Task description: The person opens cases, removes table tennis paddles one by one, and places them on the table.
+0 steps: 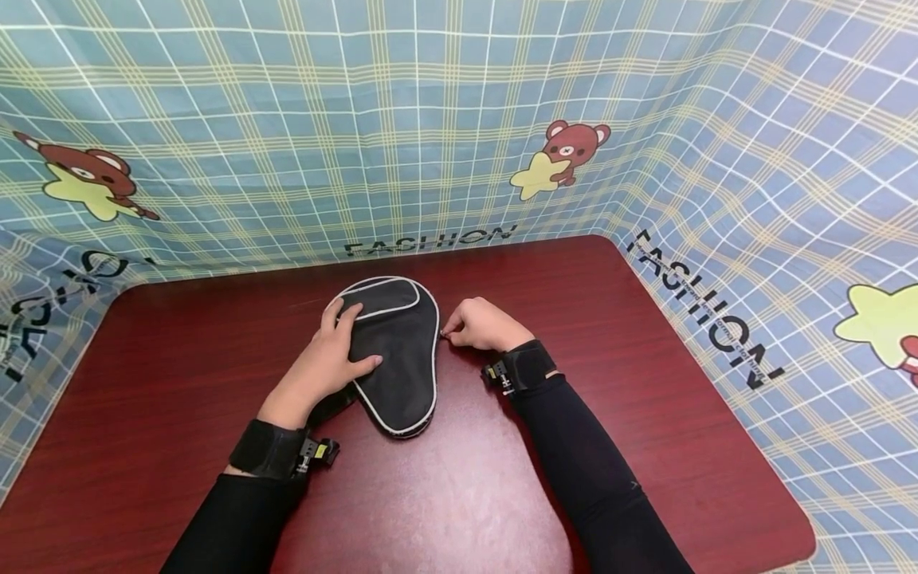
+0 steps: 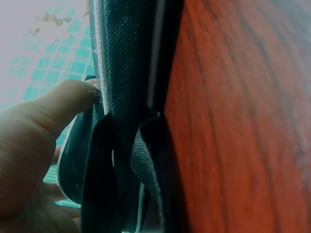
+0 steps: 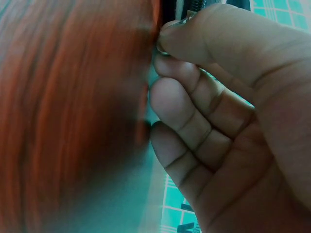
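A black paddle-shaped case (image 1: 398,363) with white piping lies on the table, its narrow end toward me and a piped pocket across its wide end. My left hand (image 1: 319,367) rests on its left part, fingers spread over the top and thumb on the face. In the left wrist view, a black strap (image 2: 148,155) hangs by the case's side wall. At the right edge of the case, my right hand (image 1: 488,325) pinches a small metal zipper pull (image 3: 188,18) between thumb and forefinger, the other fingers curled. Those fingertips hide most of the pull.
The dark red wooden table (image 1: 179,359) has rounded corners. A blue checked cloth (image 1: 430,119) with bears and lettering stands behind it and along its sides. Each wrist carries a black band with a small camera (image 1: 326,452).
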Tool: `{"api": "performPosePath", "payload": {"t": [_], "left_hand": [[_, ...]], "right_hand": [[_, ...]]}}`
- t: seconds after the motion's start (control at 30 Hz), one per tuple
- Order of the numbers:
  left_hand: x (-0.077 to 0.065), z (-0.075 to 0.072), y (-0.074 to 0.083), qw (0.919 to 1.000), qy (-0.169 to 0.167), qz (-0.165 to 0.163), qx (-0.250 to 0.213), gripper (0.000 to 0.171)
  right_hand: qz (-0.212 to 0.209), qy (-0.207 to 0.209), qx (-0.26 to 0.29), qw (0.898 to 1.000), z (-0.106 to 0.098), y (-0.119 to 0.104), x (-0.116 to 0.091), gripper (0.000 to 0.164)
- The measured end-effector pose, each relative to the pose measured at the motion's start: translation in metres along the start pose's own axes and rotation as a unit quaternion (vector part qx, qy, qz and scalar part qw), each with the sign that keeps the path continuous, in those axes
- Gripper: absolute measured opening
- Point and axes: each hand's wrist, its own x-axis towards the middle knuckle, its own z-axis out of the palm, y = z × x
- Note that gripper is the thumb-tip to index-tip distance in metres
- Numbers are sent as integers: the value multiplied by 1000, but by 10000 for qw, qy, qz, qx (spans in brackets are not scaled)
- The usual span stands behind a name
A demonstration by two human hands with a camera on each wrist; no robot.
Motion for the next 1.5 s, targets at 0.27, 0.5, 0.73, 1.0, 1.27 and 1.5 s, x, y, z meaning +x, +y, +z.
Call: {"api": "performPosePath", "payload": {"t": [0.27,0.5,0.73,1.0,1.27,1.5], "left_hand": [[0,-1,0,9997,-48,65,212,97],[-4,-2,3,9990,-89,128,409,95],[-6,0,7,9986,31,-2,527,97],[-9,4,12,9973,148,-260,677,98],[-11,5,17,9958,283,-431,755,99],[-13,8,23,9936,455,-604,843,99]], "right_hand": [[31,13,36,10000,-1,-1,-1,18],[4,26,60,10000,-1,-1,-1,17],[-103,70,-43,9999,0,-1,0,18],[-255,25,-72,9996,0,-3,0,20],[-285,-11,-59,9996,1,-3,0,19],[-340,-51,-45,9994,1,-3,-1,19]]}}
